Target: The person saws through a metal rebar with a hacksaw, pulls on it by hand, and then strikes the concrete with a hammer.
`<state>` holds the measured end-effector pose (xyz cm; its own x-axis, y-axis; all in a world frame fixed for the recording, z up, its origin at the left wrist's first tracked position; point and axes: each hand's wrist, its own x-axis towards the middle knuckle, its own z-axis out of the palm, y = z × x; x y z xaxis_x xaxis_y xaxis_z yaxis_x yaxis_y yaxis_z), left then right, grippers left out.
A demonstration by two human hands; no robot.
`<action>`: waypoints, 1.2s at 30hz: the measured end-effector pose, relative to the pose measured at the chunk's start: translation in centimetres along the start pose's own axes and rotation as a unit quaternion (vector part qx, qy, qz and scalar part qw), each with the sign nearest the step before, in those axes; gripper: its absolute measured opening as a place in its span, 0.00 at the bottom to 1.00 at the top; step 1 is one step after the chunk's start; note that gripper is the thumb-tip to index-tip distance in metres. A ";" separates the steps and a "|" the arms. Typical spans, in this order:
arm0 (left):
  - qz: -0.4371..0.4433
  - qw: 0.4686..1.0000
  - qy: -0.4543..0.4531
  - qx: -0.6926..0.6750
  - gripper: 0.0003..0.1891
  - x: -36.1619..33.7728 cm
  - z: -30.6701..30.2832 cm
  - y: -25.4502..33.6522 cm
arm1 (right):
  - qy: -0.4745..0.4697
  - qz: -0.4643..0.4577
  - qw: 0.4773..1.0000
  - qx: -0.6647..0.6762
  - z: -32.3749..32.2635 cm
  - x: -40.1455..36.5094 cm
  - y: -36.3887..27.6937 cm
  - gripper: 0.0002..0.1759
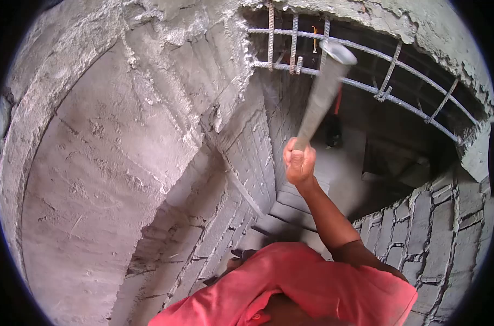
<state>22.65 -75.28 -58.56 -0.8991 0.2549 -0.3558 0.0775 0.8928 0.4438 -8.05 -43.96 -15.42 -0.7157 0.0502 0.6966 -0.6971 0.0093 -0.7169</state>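
Observation:
My right hand (299,161) is closed in a fist around the narrow end of a long grey hammer-like tool (325,87). The tool points up and away from me, widens toward its far end and finishes in a pale, flared tip. Motion blurs it. In this view its tip overlaps the exposed steel bars (366,49) that run across an opening in broken concrete. My right arm is stretched forward from a red shirt (290,277). My left hand is out of sight.
A rough concrete slab (94,163) with a ragged edge fills the left side. Brick walls stand in the middle (247,146) and at lower right (421,239). Through the opening, a lower floor (339,168) shows far below, with dark objects on it.

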 end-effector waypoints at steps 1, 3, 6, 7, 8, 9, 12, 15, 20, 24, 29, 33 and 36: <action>-0.004 1.000 0.003 0.007 0.13 -0.6 0.0 -0.2 | 0.010 -0.047 0.997 0.053 0.1 0.3 1.4 0.22; -0.004 1.000 0.007 0.013 0.13 -1.2 0.4 -0.7 | -0.015 0.001 0.997 -0.080 0.3 1.5 3.5 0.23; -0.001 1.000 0.014 0.019 0.13 -1.2 0.3 -1.1 | -0.038 0.090 0.983 -0.158 0.1 2.5 1.3 0.26; -0.001 1.000 0.018 0.019 0.13 -0.9 -0.1 -0.9 | -0.040 0.083 0.983 -0.159 -0.2 2.5 0.1 0.26; -0.001 1.000 0.020 0.020 0.13 -0.8 0.0 -1.0 | -0.032 0.086 0.989 -0.113 -0.4 1.6 -0.8 0.24; 0.000 1.000 0.021 0.021 0.13 -0.7 0.3 -1.0 | -0.025 0.090 0.993 -0.067 -0.6 1.3 -1.5 0.23; 0.004 0.999 0.028 0.025 0.13 0.0 0.6 -1.1 | -0.008 -0.013 1.000 0.004 -0.5 1.1 0.1 0.22; 0.012 0.999 0.034 0.034 0.13 1.1 0.4 -1.1 | -0.025 -0.131 0.964 -0.228 -1.0 1.6 3.0 0.21; 0.024 0.997 0.050 0.048 0.13 1.8 -0.3 -1.4 | -0.039 0.083 0.986 -0.141 -1.6 0.7 -1.3 0.29; 0.052 0.994 0.086 0.044 0.12 1.3 -0.2 -1.6 | -0.002 -0.053 0.995 0.080 -2.1 2.2 -2.6 0.29; 0.034 0.998 -0.012 0.051 0.11 2.7 0.0 -2.3 | -0.076 0.115 0.965 -0.221 -1.7 2.7 0.8 0.26; 0.046 0.991 0.025 0.125 0.12 3.3 -0.1 -2.9 | -0.076 0.083 0.973 -0.200 -0.7 0.5 -3.9 0.26; 0.002 0.994 0.074 0.082 0.12 3.0 0.9 -2.4 | -0.003 0.029 0.999 -0.031 -0.7 0.6 -4.8 0.25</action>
<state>20.12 -76.28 -61.46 -0.9511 0.2119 -0.2246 0.1393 0.9436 0.3003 -5.09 -43.23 -11.54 -0.7554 0.0464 0.6536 -0.6504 0.0678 -0.7565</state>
